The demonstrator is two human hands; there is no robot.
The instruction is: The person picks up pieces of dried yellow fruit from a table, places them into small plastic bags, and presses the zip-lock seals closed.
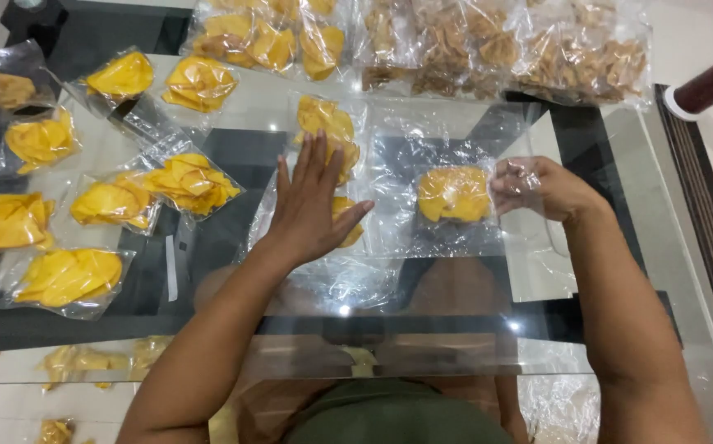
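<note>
My left hand (pixel 311 205) lies flat, fingers spread, on a clear plastic bag of yellow chips (pixel 348 222) on the glass table (pixel 471 329). Just beyond its fingertips sits another bag of yellow chips (pixel 327 123). My right hand (pixel 537 187) pinches the clear plastic edge of a third bag of yellow chips (pixel 453 194), which rests on the glass between both hands.
Several filled bags of yellow chips (pixel 69 275) lie spread over the left half of the table. Large bags of yellow chips (pixel 266 37) and of brown chips (pixel 537 49) are piled along the far edge. A dark red cylinder (pixel 710 86) sticks in at the right.
</note>
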